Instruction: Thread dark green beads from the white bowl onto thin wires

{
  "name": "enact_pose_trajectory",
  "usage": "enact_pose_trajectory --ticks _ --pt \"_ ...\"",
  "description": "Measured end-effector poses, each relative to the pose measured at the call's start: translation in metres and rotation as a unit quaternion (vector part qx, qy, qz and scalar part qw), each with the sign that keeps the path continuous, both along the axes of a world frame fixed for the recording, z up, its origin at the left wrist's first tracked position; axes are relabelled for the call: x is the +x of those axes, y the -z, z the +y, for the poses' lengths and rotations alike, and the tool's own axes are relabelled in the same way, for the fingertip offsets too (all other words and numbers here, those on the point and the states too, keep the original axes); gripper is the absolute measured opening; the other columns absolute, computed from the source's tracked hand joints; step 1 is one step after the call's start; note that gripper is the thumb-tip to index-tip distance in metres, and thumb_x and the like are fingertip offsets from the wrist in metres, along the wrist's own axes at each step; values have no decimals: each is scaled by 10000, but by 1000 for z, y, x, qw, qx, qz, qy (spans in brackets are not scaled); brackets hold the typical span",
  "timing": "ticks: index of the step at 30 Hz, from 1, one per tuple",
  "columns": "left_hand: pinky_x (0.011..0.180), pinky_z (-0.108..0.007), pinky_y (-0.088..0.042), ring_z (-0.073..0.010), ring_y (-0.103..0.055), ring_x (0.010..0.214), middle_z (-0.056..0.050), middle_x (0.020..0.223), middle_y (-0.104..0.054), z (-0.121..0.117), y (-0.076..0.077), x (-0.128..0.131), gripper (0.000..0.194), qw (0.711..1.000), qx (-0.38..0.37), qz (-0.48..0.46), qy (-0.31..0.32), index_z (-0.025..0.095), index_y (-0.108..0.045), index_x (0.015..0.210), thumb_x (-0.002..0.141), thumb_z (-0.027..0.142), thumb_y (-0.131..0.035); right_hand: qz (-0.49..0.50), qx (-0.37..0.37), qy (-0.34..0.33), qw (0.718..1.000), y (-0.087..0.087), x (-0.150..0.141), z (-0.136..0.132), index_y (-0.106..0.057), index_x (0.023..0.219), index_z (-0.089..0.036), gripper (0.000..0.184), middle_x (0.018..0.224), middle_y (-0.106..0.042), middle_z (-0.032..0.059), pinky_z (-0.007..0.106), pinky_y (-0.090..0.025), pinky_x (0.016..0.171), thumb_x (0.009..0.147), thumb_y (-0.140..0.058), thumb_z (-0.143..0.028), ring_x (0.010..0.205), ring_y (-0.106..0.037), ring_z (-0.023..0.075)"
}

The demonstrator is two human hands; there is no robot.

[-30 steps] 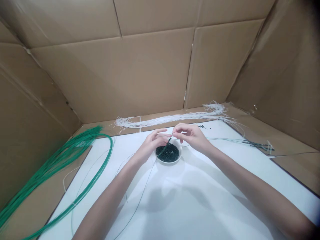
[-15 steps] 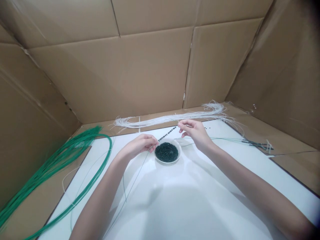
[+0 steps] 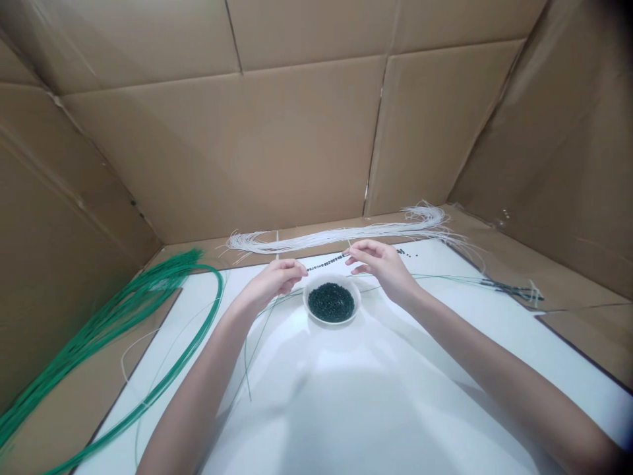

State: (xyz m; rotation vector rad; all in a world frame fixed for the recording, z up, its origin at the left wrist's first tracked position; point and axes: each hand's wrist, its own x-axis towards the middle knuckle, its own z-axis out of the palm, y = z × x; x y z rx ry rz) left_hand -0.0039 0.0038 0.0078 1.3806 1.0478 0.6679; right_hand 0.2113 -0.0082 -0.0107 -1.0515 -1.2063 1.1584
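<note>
A strand of small dark beads stretches between my two hands, just behind a white bowl. My left hand pinches its left end, thumb and fingers pressed together. The right end is pinched by the fingertips of my right hand, with its other fingers curled loosely. Dark beads fill much of the bowl, which stands on the white board between and below the hands. Thin green strands run below my left hand onto the board.
Bundled green strands curve along the left side. A bundle of white strands lies across the back. Dark-ended green strands rest at right, and a few loose beads lie behind my right hand. Cardboard walls enclose the board.
My left hand has moved slightly left and up, and the bead strand now lies at a flatter slant. The right hand has stayed nearly in place, still pinching.
</note>
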Motion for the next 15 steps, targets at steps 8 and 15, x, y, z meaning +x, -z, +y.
enact_pose_trajectory --ticks 8,15 --pt "435 -213 -90 -35 -171 431 72 513 -239 -4 0 7 153 999 10 21 25 139 -532 684 651 281 -579 -23 2 -89 996 8 -14 -6 -460 1016 -185 555 806 -693 47 352 -521 699 538 -740 -216 653 -645 152" --pt "437 -215 -102 -36 -209 440 47 548 -333 -3 -1 2 181 998 28 56 33 127 -579 699 648 299 -591 -50 40 -48 997 4 -7 -2 -472 1026 -168 593 654 -693 31 335 -531 614 510 -760 -221 629 -654 185"
